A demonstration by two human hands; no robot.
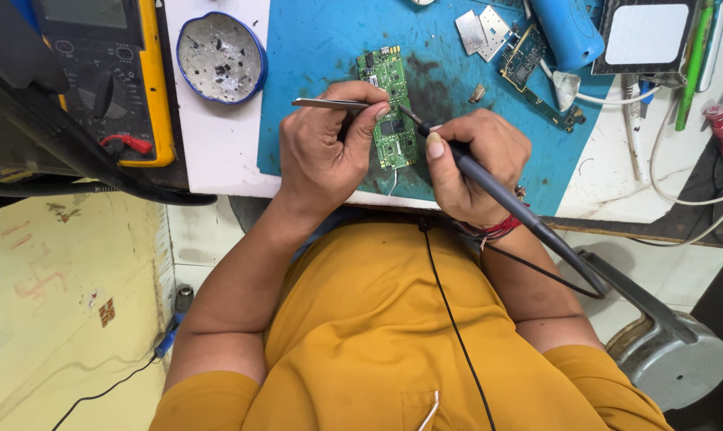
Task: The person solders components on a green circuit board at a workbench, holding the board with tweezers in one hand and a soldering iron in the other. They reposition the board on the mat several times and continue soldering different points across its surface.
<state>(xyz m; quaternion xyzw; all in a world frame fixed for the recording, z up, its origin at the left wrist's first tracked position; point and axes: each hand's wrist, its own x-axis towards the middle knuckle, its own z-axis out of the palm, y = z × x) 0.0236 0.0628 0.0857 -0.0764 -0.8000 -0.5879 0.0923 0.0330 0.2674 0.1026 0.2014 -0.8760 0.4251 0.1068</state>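
Observation:
A narrow green circuit board (391, 102) lies upright on a blue work mat (314, 48). My left hand (325, 152) rests on the board's left side and pinches metal tweezers (329, 104) whose tips reach the board's middle. My right hand (477, 164) grips a black soldering iron (489, 187) like a pen. Its tip touches the board close to the tweezer tips. The iron's cable runs down to the lower right.
A yellow multimeter (110, 72) sits at the far left. Beside it is a blue-rimmed dish (220, 56) with dark debris. Metal shields (483, 32), another circuit board (525, 56), a blue cylinder (567, 30) and cables lie at the mat's top right.

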